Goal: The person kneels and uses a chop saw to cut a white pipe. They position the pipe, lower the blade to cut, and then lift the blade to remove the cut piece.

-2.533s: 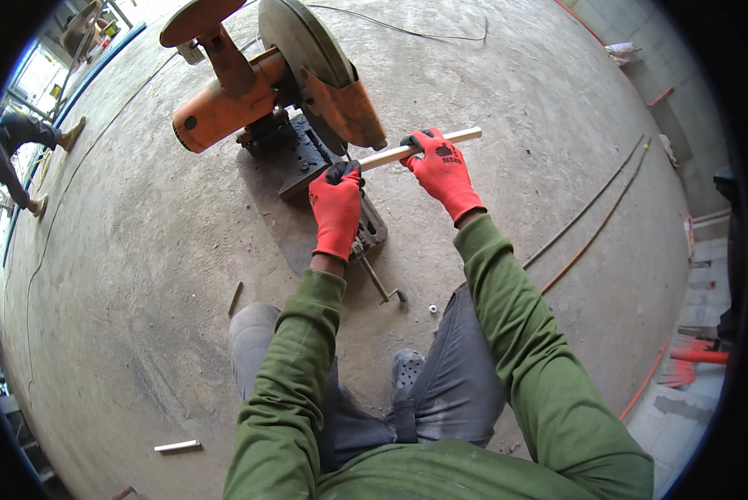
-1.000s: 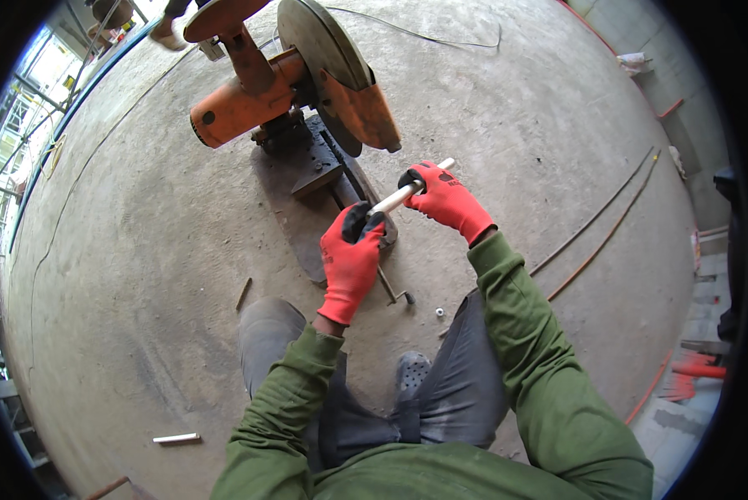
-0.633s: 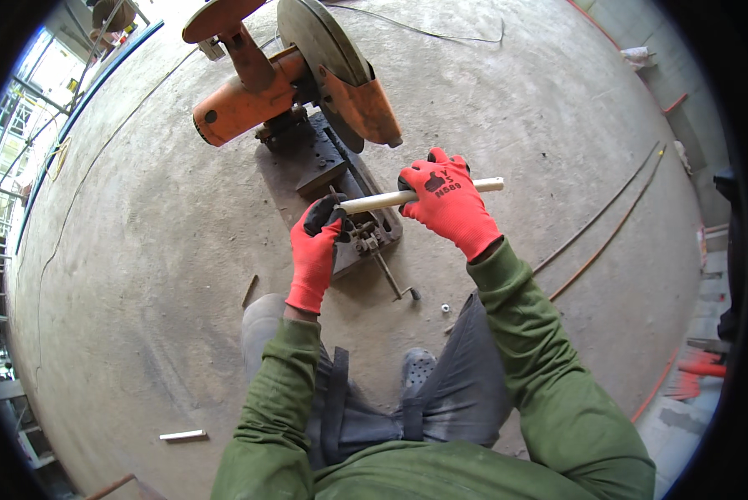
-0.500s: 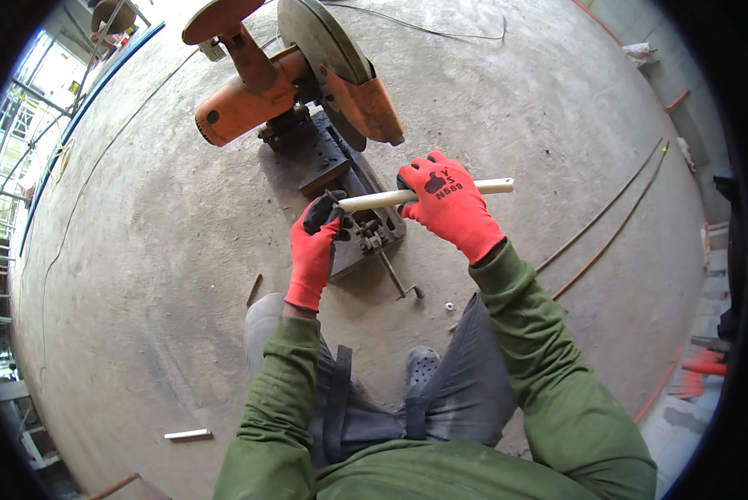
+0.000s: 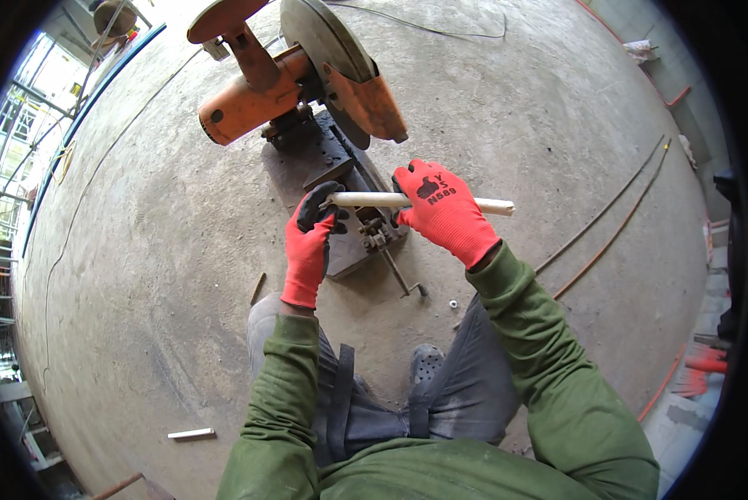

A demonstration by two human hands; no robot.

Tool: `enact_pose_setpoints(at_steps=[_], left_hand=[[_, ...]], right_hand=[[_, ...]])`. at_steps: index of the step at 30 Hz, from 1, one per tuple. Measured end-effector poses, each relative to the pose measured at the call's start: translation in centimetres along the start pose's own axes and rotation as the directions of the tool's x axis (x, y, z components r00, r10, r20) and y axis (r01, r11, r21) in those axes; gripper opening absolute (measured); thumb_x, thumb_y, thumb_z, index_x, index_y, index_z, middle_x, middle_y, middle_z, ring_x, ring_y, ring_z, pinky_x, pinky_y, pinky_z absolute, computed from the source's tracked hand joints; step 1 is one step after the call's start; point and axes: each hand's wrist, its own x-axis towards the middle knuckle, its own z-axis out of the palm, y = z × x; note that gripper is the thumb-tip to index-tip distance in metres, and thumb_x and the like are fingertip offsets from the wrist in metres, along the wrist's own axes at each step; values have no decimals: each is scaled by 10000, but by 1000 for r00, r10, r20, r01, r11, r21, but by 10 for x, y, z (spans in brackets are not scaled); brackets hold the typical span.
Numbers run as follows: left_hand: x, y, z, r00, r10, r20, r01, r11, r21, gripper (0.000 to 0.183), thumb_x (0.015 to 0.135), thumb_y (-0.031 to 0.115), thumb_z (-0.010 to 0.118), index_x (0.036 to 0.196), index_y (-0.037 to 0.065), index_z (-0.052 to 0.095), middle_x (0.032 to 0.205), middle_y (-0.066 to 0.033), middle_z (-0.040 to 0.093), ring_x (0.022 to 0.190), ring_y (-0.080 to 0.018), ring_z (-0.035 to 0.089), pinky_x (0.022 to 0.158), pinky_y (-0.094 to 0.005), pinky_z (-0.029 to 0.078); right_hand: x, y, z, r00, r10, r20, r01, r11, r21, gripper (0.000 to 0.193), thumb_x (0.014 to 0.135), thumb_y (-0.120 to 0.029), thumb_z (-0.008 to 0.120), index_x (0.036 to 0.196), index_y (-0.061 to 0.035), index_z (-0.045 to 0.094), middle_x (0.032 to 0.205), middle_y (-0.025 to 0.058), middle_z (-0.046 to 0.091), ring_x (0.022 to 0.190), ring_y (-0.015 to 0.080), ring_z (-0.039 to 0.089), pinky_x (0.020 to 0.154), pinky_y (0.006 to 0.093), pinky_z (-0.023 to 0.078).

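Your white rod [image 5: 370, 200] looks light, stiff and probably smooth enough to twist in gloves, so grip it near both ends. It lies nearly level at twelve o'clock, over the saw base [image 5: 284, 177], your left hand [image 5: 309, 250] pinching its nine-o'clock tip, your right hand [image 5: 445, 212] wrapped around it toward three. It's straight, slim and off-white, with a blunt three-o'clock end.
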Motion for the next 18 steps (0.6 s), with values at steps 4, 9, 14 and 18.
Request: enact_pose_setpoints(at_steps=[4, 9, 14, 18], left_hand=[[-1, 3, -2, 1000, 27, 4, -27, 1000, -13, 408, 1003, 13, 587, 1409, 51, 595, 1367, -64, 642, 1026, -134, 647, 823, -275, 544], [-3, 6, -5, 999, 33, -2, -33, 999, -36, 419, 983, -25, 598, 1396, 42, 612, 1355, -36, 649, 1130, -98, 611, 885, -239, 512], [6, -15, -16, 997, 15, -70, -15, 1000, 0, 391, 1025, 68, 610, 1414, 38, 583, 1332, -79, 654, 934, -141, 672, 768, -291, 558], [18, -25, -5, 987, -83, -141, 78, 996, -38, 393, 1017, 103, 655, 1397, 22, 598, 1224, -84, 700, 855, -134, 687, 710, -293, 568]], right_hand=[[1, -3, 1, 1000, 1, -7, -1, 1000, 7, 373, 803, -222, 830, 1078, -86, 619, 1062, 118, 650, 1048, 312, 664, 874, 416, 573], [3, -5, 4, 999, 31, 31, -34, 994, 106, 408, 792, -235, 842, 1078, -59, 610, 1054, 134, 640, 1043, 342, 644, 876, 457, 538], [6, 7, 22, 1000, 16, 18, -20, 975, 223, 377, 816, -286, 822, 1043, -54, 630, 1013, 143, 650, 997, 368, 645, 857, 482, 518], [8, 18, 42, 999, 31, 9, -32, 981, 191, 317, 865, -311, 780, 1024, -69, 649, 978, 141, 656, 960, 379, 651, 838, 488, 514]])
